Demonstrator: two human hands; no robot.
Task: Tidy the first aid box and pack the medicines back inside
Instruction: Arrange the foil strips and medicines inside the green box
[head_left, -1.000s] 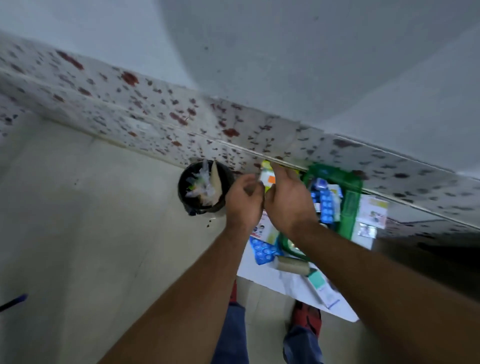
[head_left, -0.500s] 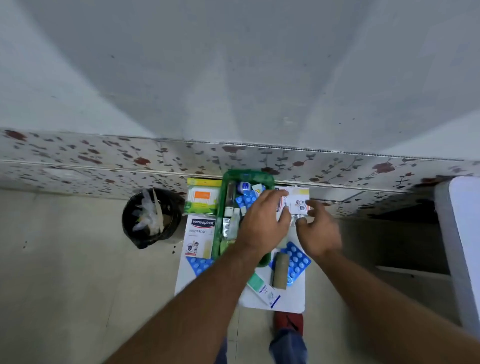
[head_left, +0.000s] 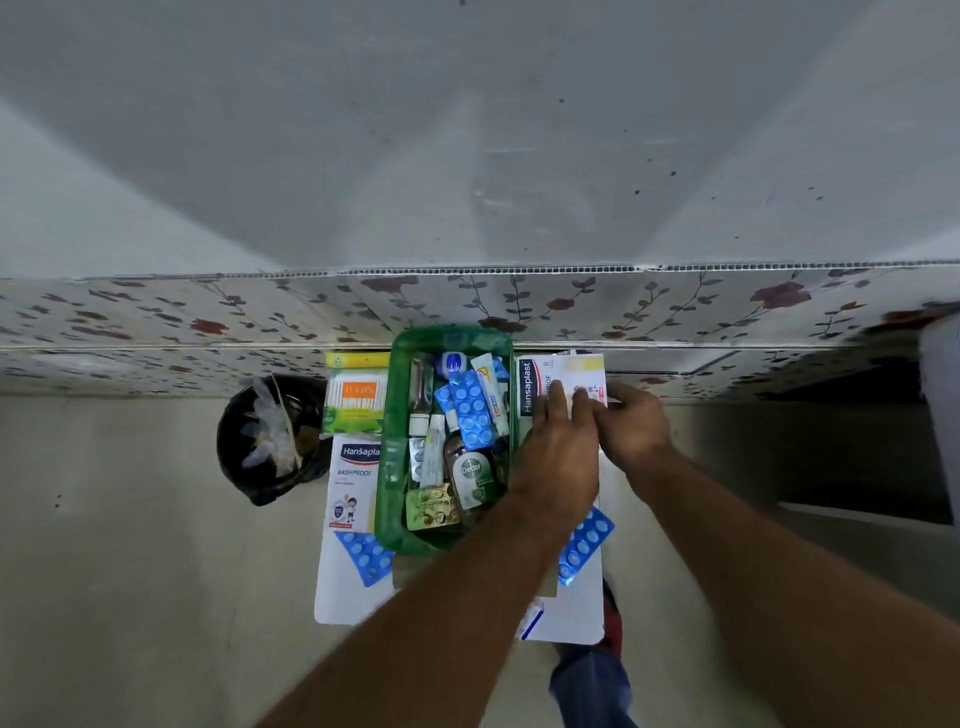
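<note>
Both hands have swung from the 10 o'clock side of the green box (head_left: 400, 467), where a second ago they held a small pack near the black bin (head_left: 270, 441), over to its 3 o'clock side. The swab pack (head_left: 356, 400) now lies at the box's 9 o'clock, beside a plaster carton (head_left: 353, 483).

The left hand (head_left: 558, 457) and right hand (head_left: 636, 423) meet on a second plaster carton (head_left: 563, 376) just beside the box rim. Left fingers (head_left: 558, 397) lie across its face; the right hand's fingers close on its near right edge, though how firm the pinch is I cannot tell.

The box already holds a brown bottle (head_left: 470, 475), a blue blister strip (head_left: 472, 410), tubes and foil packs. Still out on the white sheet (head_left: 571, 613) are blister strips at 7 o'clock (head_left: 366, 556) and 4 o'clock (head_left: 587, 543).

Packing seems roughly half done; this carton is likely next in.
</note>
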